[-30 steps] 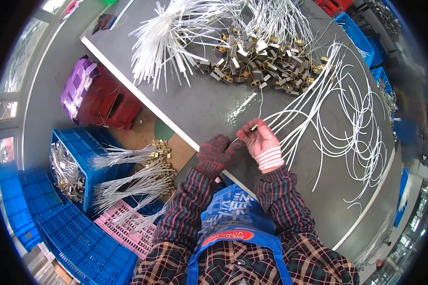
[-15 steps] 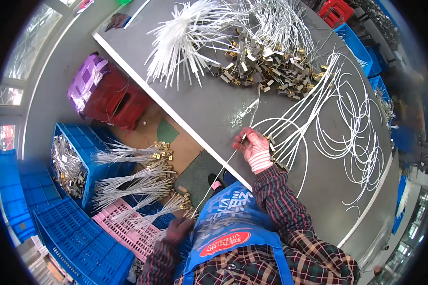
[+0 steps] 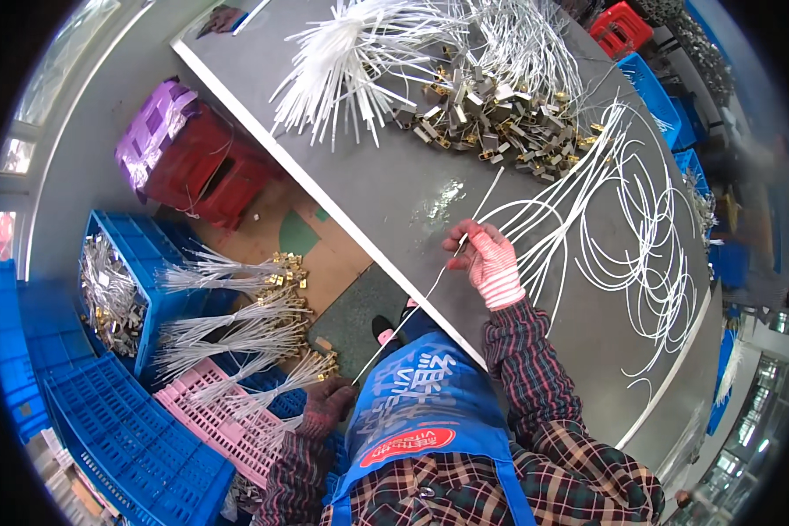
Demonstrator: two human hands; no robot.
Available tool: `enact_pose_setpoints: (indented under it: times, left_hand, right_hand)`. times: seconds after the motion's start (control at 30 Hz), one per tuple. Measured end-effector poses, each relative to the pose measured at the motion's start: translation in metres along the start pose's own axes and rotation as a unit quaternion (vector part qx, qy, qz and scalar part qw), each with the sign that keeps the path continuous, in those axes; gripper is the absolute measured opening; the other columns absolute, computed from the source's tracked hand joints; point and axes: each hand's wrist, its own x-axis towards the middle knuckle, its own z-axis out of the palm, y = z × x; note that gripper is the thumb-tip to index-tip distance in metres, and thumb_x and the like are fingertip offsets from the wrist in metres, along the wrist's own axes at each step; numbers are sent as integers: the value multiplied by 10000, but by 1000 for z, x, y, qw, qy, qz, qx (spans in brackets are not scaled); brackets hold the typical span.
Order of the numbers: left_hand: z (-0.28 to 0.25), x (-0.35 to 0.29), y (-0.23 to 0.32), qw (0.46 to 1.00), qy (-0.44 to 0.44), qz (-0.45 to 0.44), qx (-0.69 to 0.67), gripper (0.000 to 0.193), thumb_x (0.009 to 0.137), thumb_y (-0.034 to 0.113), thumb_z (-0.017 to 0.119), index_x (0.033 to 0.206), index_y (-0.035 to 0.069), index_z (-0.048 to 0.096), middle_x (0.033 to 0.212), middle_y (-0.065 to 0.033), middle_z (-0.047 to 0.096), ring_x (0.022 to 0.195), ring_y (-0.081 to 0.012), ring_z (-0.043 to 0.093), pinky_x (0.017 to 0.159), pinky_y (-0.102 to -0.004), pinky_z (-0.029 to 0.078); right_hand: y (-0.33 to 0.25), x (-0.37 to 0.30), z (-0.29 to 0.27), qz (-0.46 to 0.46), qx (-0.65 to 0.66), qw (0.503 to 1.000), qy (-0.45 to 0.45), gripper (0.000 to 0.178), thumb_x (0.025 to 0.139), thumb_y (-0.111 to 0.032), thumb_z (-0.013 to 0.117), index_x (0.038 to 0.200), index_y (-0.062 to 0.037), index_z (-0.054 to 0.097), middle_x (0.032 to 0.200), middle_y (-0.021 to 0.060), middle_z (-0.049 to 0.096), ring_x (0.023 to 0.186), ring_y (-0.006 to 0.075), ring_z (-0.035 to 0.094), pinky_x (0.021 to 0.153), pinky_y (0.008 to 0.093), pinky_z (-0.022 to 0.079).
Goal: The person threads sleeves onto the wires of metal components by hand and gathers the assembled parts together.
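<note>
My right hand [image 3: 484,256], in a glove with a white and red striped cuff, pinches a thin white wire [image 3: 385,345] over the near table edge. One end of that wire sticks out past the fingers over the grey table [image 3: 385,206]. Its other stretch slants down to my left hand [image 3: 329,403], gloved in dark red beside the apron, with fingers closed at the wire's lower end. Beside my right hand lie looped white cables [image 3: 578,206]. Farther off is a heap of metal-ended connectors [image 3: 508,118], with a bundle of white tubes [image 3: 342,70] to its left.
Bundles of wires with brass-coloured ends [image 3: 245,329] lie over a pink crate [image 3: 210,403] at my left. Blue crates [image 3: 131,430] stand around it. Red stools [image 3: 228,180] topped with purple wrapping sit beyond the table's left edge. Another red stool [image 3: 620,31] is at far right.
My right hand has shifted slightly right, and the wire now runs straighter between both hands. The connector end beside my right hand is no longer visible. The view has moved a little.
</note>
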Motion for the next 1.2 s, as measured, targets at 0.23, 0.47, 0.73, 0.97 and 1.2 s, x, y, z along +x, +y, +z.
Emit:
enact_pose_setpoints:
  times: [0.23, 0.47, 0.73, 0.97, 1.2]
  left_hand:
    - [-19, 7, -25, 999, -23, 22, 15, 189, 825, 201, 595, 896, 31, 638, 629, -21, 557, 505, -98, 480, 448, -241, 371]
    - [-19, 9, -26, 1000, -10, -12, 3, 239, 822, 214, 638, 946, 10, 618, 657, -20, 555, 517, -99, 475, 452, -231, 355]
    - [-22, 8, -31, 1000, -17, -15, -12, 236, 819, 211, 634, 949, 15, 616, 661, -31, 556, 537, -108, 488, 463, -248, 370]
    - [-3, 6, -3, 997, -46, 34, 57, 248, 831, 248, 622, 921, 17, 633, 656, -14, 553, 547, -96, 481, 485, -244, 375]
    - [1, 6, 15, 997, -73, 32, 25, 252, 861, 236, 606, 979, 18, 651, 669, -17, 555, 597, -83, 484, 531, -240, 395]
  right_hand:
    - [-50, 13, -4, -169, -100, 975, 103, 266, 891, -231, 585, 1028, -5, 545, 919, 106, 598, 766, 230, 621, 519, 318, 520]
    - [-61, 14, -8, -207, -63, 966, 142, 290, 890, -253, 590, 1051, -18, 538, 891, 117, 609, 724, 237, 635, 510, 317, 523]
    - [-64, 12, -11, -177, -61, 973, 134, 277, 882, -239, 601, 1036, -16, 542, 885, 125, 610, 729, 251, 640, 505, 329, 528]
    - [-34, -8, -33, -12, -77, 996, 53, 284, 861, -207, 627, 1022, 13, 548, 882, 122, 612, 775, 254, 631, 586, 374, 555]
    - [-16, -41, -12, 100, -165, 981, 1, 264, 846, -179, 643, 987, 28, 559, 884, 123, 610, 757, 221, 624, 612, 365, 559]
